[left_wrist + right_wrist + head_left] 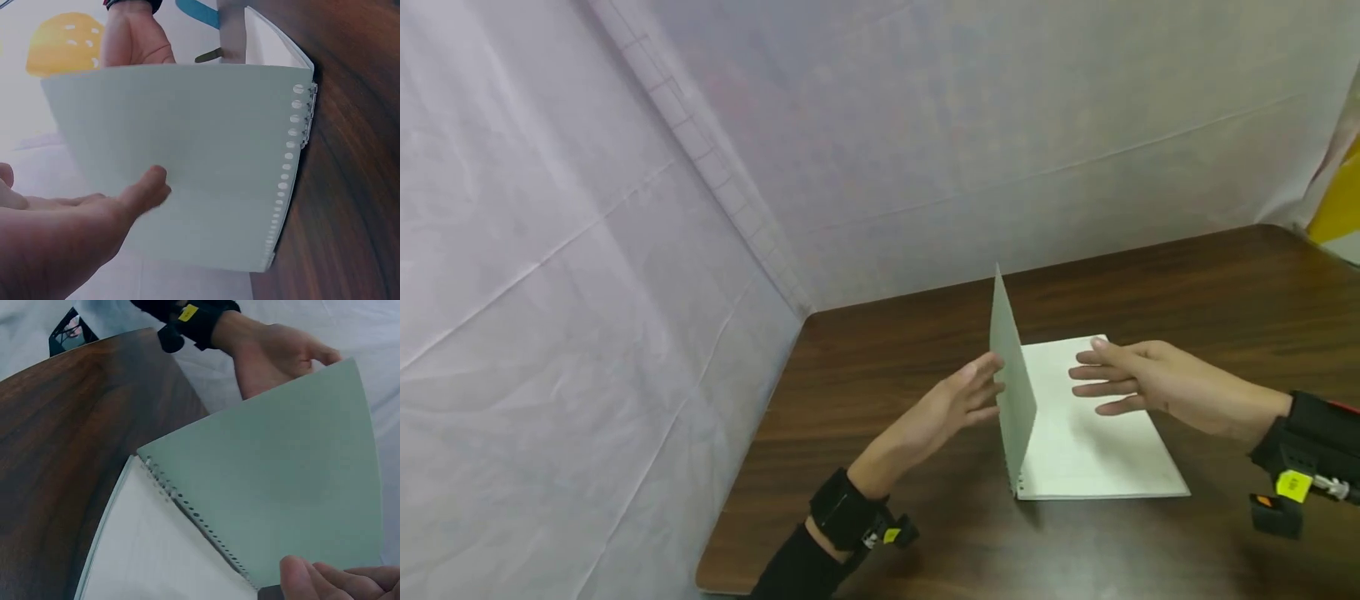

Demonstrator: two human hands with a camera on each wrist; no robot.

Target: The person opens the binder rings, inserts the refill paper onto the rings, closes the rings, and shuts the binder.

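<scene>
Notebook (1090, 433), spiral-bound, pale green cover (1011, 375) upright, left hand (958, 404) fingers straight against it, right hand (1138, 379) spread.

1. Notebook (1097, 433) lies on table (1225, 292), centre-right of frame
2. Cover (1011, 392) stands upright along notebook's left edge
3. Left hand (958, 408) left of cover; right hand (1138, 379) above open page
</scene>
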